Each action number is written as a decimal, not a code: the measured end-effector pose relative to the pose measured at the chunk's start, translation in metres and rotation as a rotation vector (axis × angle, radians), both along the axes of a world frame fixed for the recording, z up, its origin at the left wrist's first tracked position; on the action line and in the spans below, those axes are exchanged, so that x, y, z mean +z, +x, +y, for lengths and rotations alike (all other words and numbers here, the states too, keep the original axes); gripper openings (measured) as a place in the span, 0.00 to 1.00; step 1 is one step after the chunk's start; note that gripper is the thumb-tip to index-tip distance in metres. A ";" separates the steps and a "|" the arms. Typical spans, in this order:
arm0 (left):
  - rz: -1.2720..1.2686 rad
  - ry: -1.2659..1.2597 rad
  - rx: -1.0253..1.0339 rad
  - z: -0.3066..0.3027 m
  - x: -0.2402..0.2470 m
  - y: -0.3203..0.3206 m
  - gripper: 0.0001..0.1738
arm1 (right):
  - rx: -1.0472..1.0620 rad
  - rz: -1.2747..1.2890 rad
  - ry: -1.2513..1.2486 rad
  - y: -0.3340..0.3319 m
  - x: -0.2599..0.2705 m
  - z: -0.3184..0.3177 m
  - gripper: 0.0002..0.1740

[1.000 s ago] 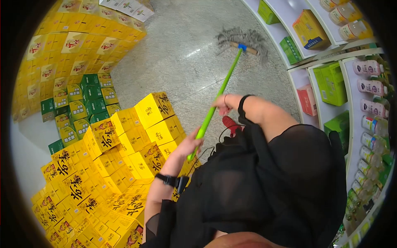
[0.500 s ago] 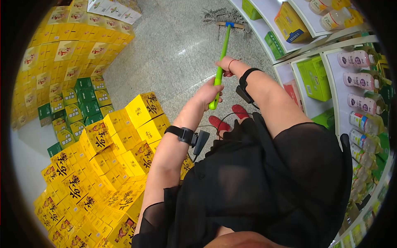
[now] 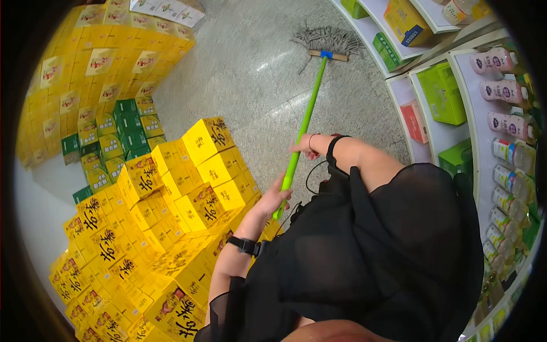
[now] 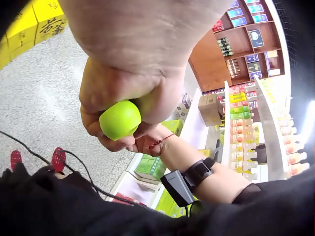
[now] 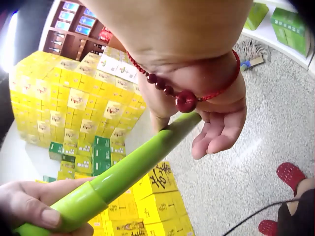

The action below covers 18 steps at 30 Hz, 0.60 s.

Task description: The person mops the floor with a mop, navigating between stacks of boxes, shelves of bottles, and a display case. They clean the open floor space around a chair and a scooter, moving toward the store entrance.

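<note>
A mop with a bright green handle (image 3: 310, 105) reaches out over the floor, and its grey string head (image 3: 330, 41) lies spread there, joined by a blue clamp. My left hand (image 3: 274, 200) grips the handle near its top end; the rounded green end cap (image 4: 119, 120) sticks out of that fist in the left wrist view. Further down the handle is my right hand (image 3: 307, 147). In the right wrist view the handle passes between the right thumb and the loosely curled fingers (image 5: 224, 130), below a red beaded bracelet (image 5: 185, 101).
Stacked yellow cartons (image 3: 171, 188) stand close on the left, with green cartons (image 3: 131, 131) and a taller yellow stack (image 3: 97, 62) behind. White shelves (image 3: 456, 85) with bottles and boxes curve along the right. Speckled floor (image 3: 245, 97) lies between. A black cable (image 5: 256, 215) hangs near red shoes (image 5: 290, 175).
The mop first slid away from the body with both arms reaching out, then came partway back. Both hands are now nearer the body, still on the handle.
</note>
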<state>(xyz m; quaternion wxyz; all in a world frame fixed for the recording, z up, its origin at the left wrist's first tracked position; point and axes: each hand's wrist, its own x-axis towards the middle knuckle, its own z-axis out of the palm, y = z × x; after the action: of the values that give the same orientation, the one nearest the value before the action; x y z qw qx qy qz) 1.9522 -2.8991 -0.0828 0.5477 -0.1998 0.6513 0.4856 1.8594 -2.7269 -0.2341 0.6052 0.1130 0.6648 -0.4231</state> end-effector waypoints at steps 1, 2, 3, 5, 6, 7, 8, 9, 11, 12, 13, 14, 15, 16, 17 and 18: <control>0.009 0.003 0.018 -0.009 0.006 0.016 0.37 | 0.064 -0.017 0.005 0.012 0.007 -0.009 0.36; 0.020 0.008 0.036 -0.017 0.012 0.031 0.37 | 0.078 -0.016 0.008 0.023 0.014 -0.017 0.36; 0.036 0.023 0.024 -0.028 0.016 0.045 0.37 | 0.155 -0.028 0.025 0.035 0.021 -0.025 0.37; 0.034 0.025 0.043 -0.048 0.022 0.082 0.37 | 0.303 -0.025 0.022 0.060 0.025 -0.045 0.40; 0.026 0.021 0.044 -0.059 0.026 0.099 0.38 | 0.311 -0.023 0.026 0.075 0.030 -0.056 0.40; 0.036 0.031 0.062 -0.061 0.038 0.113 0.38 | 0.359 -0.039 0.017 0.089 0.036 -0.063 0.41; 0.027 -0.057 -0.014 -0.062 0.054 0.127 0.38 | 0.409 -0.057 0.007 0.104 0.042 -0.071 0.42; 0.011 -0.149 -0.099 -0.067 0.064 0.143 0.37 | 0.463 -0.081 -0.002 0.122 0.042 -0.081 0.44; 0.128 -0.130 -0.123 -0.096 0.048 0.193 0.37 | 0.518 -0.083 -0.001 0.158 0.043 -0.101 0.43; 0.252 -0.113 -0.152 -0.109 0.041 0.215 0.37 | 0.568 -0.077 0.000 0.172 0.044 -0.109 0.42; 0.257 -0.113 -0.151 -0.118 0.042 0.231 0.37 | 0.614 -0.044 -0.008 0.181 0.072 -0.108 0.41; 0.144 -0.052 -0.023 -0.125 0.042 0.247 0.37 | 0.614 -0.044 -0.007 0.192 0.072 -0.115 0.41; 0.026 0.008 0.105 -0.132 0.043 0.263 0.36 | 0.661 -0.072 -0.022 0.204 0.071 -0.121 0.41; 0.025 0.008 0.107 -0.140 0.041 0.277 0.36 | 0.707 -0.098 -0.038 0.213 0.069 -0.125 0.41; 0.054 0.041 0.106 -0.149 0.037 0.289 0.36 | 0.707 -0.099 -0.038 0.219 0.066 -0.130 0.41; 0.079 0.073 0.105 -0.154 0.035 0.298 0.36 | 0.728 -0.105 -0.049 0.227 0.062 -0.133 0.42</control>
<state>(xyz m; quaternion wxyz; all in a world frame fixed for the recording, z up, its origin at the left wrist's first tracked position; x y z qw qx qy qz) 2.2502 -3.0531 -0.0477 0.5022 -0.1943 0.6429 0.5448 2.0867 -2.8603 -0.1720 0.7519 -0.1242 0.6191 -0.1894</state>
